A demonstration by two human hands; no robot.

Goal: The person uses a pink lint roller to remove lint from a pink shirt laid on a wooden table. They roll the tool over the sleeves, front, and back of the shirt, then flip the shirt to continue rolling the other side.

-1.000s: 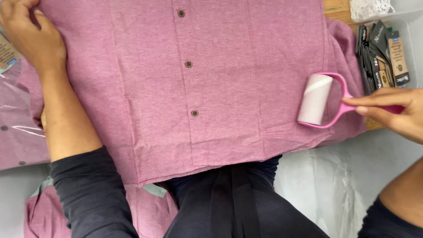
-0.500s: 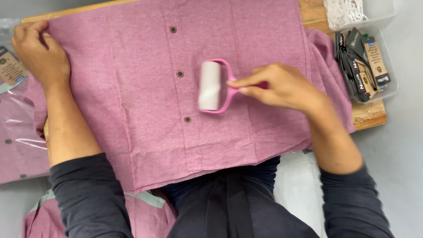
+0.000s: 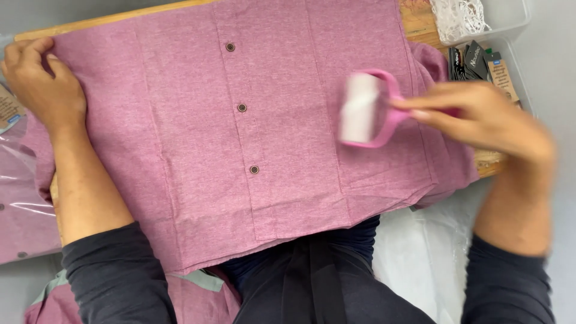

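Head view: right hand, blurred, is gripping a pink lint roller with closed fingers on a pink shirt. Left hand is lying on the shirt's corner, fingers curled.

Wood board w/ light edge runs along top & shows again at right, lying on a pale grey surface. Top right: clear plastic bin w/ white lace inside; just below it a 2nd clear tray w/ dark card tags. Left edge: clear poly bags w/ folded pink garments, one w/ a brown card tag. White plastic sheet at lower right. Light even, soft, no hard shadows.
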